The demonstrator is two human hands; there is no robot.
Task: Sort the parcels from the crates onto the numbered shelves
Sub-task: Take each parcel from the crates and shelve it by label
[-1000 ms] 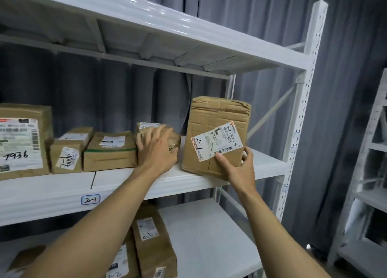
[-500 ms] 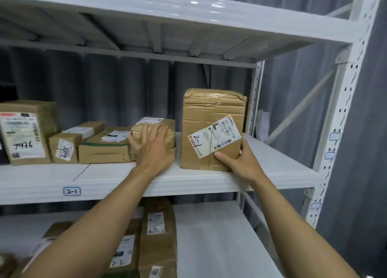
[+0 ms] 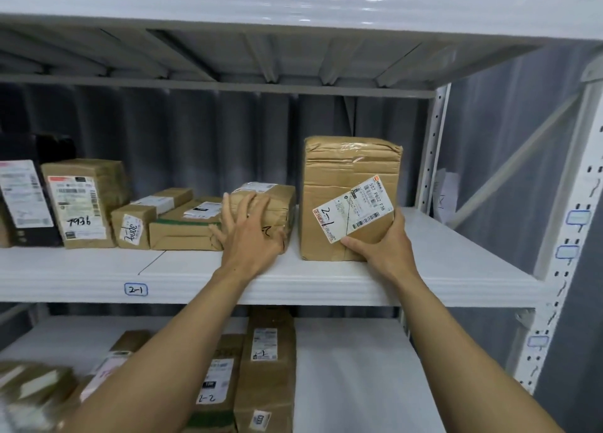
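Right hand (image 3: 381,250) is gripping tall parcel (image 3: 346,178), ideally nudging it flush beside small parcel (image 3: 277,201) that spread-open left hand (image 3: 253,233) is bracing.

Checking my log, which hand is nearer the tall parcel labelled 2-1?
Right. The right hand grips the tall parcel at its lower right corner; the left hand rests on the smaller parcel to its left.

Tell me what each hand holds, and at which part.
The right hand grips the tall box at its lower right corner. The left hand holds nothing; its spread fingers rest on a small box.
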